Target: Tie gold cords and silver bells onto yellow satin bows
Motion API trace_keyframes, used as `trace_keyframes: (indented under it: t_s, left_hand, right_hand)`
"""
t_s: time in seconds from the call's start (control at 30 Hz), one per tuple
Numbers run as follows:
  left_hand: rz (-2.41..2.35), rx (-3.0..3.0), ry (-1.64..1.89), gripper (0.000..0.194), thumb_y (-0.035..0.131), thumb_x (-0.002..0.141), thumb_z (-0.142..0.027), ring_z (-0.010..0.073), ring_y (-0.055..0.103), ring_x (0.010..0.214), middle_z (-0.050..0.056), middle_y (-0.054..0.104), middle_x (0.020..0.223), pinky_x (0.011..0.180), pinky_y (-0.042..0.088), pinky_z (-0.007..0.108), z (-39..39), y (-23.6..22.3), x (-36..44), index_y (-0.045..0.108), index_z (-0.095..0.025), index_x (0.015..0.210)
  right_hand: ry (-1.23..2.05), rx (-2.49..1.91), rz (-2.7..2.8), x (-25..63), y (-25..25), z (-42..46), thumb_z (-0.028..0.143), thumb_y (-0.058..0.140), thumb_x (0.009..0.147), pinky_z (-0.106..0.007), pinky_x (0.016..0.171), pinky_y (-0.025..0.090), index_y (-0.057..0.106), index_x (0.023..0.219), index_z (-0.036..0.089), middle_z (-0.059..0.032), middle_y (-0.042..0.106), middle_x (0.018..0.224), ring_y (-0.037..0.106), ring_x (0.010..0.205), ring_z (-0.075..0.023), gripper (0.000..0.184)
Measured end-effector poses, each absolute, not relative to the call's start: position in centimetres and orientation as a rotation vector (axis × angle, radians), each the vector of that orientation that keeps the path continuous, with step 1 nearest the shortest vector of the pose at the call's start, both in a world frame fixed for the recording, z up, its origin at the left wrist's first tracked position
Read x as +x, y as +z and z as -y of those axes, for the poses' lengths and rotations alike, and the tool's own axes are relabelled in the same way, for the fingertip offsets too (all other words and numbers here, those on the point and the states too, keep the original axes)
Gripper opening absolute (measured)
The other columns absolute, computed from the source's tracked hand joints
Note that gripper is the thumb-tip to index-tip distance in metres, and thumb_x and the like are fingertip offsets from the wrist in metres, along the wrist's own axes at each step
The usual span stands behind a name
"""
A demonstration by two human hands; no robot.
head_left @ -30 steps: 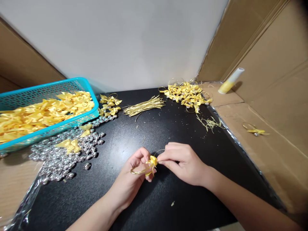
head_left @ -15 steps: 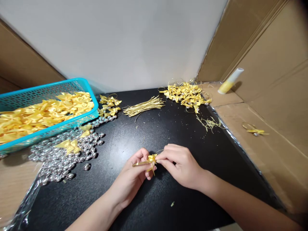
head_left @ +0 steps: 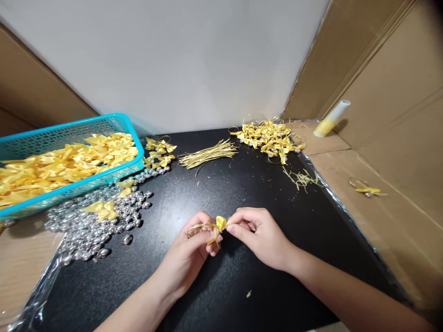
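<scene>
Between the fingers and thumb of my left hand (head_left: 198, 244) is a yellow ribbon bow (head_left: 220, 224), held above the black tabletop. A gold cord (head_left: 197, 226) loops out from the bow over my left fingers. My right hand (head_left: 259, 235) is closed in a pinch right beside the bow, at what looks like the cord's end; the fingertips hide most of it. Any bead on this bow is hidden.
A teal basket (head_left: 69, 186) of yellow bows stands at left, silver beads (head_left: 93, 230) spread before it. Gold cords (head_left: 207, 154) lie at the back, beside finished bows (head_left: 270, 138). Cord scraps (head_left: 302, 178) and a white-yellow tube (head_left: 332, 119) are at right.
The bow has turned in my left fingers, so its yellow loop stands up and the cord ring shows wider. My right hand has shifted slightly, still pinching beside it.
</scene>
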State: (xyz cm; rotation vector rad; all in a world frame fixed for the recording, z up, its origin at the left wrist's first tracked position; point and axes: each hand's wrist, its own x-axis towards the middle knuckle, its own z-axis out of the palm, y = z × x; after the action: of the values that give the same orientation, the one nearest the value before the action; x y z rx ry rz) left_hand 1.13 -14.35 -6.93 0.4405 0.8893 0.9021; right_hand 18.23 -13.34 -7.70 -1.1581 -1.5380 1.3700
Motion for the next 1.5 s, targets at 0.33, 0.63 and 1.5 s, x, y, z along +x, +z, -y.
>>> trace_keyframes:
  t_s: [0.33,0.63,1.5]
  left_hand:
    - [-0.907,0.476,0.910,0.017,0.085,0.061,-0.022,0.0058,0.045,0.048,-0.003,0.061,0.059,0.048,0.038,0.017,14.2,-6.8,1.3,0.069,-0.018,0.066]
    - [-0.916,0.555,0.923,0.017,0.085,0.064,-0.027,0.0059,0.044,0.048,-0.004,0.059,0.055,0.049,0.036,0.018,14.2,-6.8,1.3,0.071,-0.019,0.071]
    - [-1.016,0.736,0.952,0.020,0.086,0.064,-0.033,0.0060,0.054,0.052,-0.002,0.065,0.059,0.051,0.042,0.014,14.1,-7.9,0.6,0.073,-0.018,0.070]
  right_hand:
    - [1.308,-1.141,1.598,18.4,-7.4,13.3,0.017,0.060,0.083,-0.021,0.052,0.032,0.069,0.072,0.015,0.0039,0.050,0.059,0.041,0.054,-0.0079,0.015]
    - [1.314,-1.142,1.593,18.4,-7.4,13.2,0.017,0.060,0.084,-0.021,0.052,0.031,0.068,0.072,0.014,0.0040,0.050,0.059,0.040,0.054,-0.0077,0.015]
    - [1.142,-1.103,1.676,18.5,-7.1,13.3,0.013,0.061,0.083,-0.020,0.053,0.031,0.067,0.067,0.014,0.0051,0.044,0.056,0.040,0.053,-0.0068,0.017]
